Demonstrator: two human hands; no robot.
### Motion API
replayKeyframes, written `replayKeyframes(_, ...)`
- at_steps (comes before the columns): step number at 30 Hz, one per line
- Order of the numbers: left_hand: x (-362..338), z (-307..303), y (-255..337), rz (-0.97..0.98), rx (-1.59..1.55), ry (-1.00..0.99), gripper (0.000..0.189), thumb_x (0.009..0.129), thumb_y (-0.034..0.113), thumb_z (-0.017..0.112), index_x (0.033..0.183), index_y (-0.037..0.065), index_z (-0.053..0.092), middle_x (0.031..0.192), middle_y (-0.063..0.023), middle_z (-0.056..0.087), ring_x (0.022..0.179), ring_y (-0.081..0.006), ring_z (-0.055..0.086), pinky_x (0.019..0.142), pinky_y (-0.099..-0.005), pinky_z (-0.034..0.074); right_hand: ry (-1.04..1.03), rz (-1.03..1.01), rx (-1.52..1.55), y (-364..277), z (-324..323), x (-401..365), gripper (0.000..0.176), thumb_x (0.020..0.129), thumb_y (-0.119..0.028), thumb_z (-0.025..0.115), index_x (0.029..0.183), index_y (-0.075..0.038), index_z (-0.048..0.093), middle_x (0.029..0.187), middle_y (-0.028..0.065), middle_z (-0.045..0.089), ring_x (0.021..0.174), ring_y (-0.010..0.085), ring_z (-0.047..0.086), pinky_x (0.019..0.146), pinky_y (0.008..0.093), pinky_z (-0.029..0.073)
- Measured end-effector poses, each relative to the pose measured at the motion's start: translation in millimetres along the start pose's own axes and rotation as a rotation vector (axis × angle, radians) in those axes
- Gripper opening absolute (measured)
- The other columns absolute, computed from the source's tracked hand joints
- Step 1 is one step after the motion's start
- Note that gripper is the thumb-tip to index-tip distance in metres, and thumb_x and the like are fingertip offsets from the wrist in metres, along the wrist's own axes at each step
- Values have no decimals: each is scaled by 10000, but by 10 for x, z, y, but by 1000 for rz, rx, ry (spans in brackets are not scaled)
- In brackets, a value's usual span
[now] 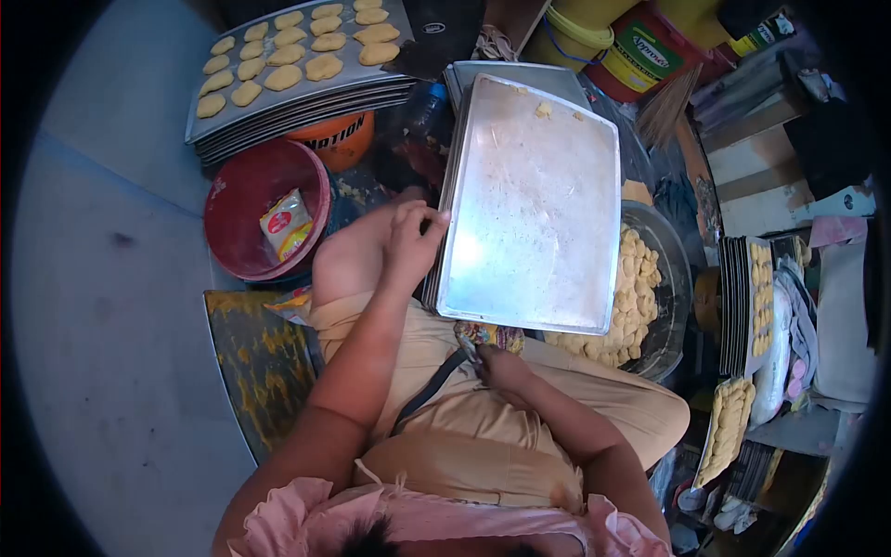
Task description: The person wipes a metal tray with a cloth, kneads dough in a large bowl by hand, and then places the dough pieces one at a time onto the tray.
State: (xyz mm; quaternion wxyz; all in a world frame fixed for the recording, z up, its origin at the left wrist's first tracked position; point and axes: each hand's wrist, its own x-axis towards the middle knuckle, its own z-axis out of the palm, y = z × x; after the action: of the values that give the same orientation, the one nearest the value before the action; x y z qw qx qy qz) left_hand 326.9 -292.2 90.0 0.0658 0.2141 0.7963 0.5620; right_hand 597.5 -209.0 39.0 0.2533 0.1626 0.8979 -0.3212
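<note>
A metal baking tray (531,209), bare apart from a few crumbs near its far edge, lies on top of a stack above my lap. My left hand (415,239) is closed at the tray's left edge, with fingertips on the rim. Below the near edge, my right hand (503,368) is closed on something small and greyish that I cannot make out. A colourful patterned cloth (489,335) shows right beside it, partly under the tray. To the right, a large dark basin (677,316) holds many yellow dough pieces (635,297), partly covered by the tray.
Stacked trays (297,65) carrying flattened dough pieces stand at the upper left. A red basin (227,218) with a plastic packet (286,226) is at my left, near a stained metal sheet (260,367). More dough trays (759,297) stand at right; buckets (640,56) stand behind.
</note>
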Motion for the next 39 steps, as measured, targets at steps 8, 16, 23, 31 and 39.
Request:
replayKeyframes(8,-54,145,-203,28,115,-82,386,870,439,677,893,55,644,1226,-178,562,1157,-351,527,992,-443,382,-13,-224,333,-507,-1625,-721,321,815,-180,629,1094,-21,624,834,190,657,753,274,640,687,376,492)
replayKeyframes(16,-35,395,-351,18,13,-120,384,921,371,629,991,-6,616,1237,-207,534,1149,-374,508,1003,-428,379,497,-62,457,348,-2330,-432,524,837,-300,683,1270,-48,531,1130,151,570,1092,239,513,924,363,412)
replayKeyframes(23,-34,499,-303,-102,-162,-97,376,969,323,558,1080,-25,647,1312,-194,487,1193,-350,478,1027,-398,371,704,66,-277,-161,-1609,383,1049,685,-710,688,1512,-176,328,1535,331,182,1425,533,123,1136,635,82)
replayKeyframes(31,21,444,-316,-189,-356,-114,386,974,312,551,890,-41,683,1379,-196,429,1282,-306,406,1055,-374,335,450,-507,-380,-662,-927,183,605,797,-354,682,1342,-126,550,1527,200,324,1416,380,295,1163,584,156)
replayKeyframes(39,26,398,-215,-42,200,-122,402,964,371,521,913,4,677,1404,-139,460,1264,-364,416,1064,-478,266,441,-162,-172,728,-1269,-1037,456,757,-158,635,1203,-66,641,1512,124,397,1419,338,325,1196,509,166)
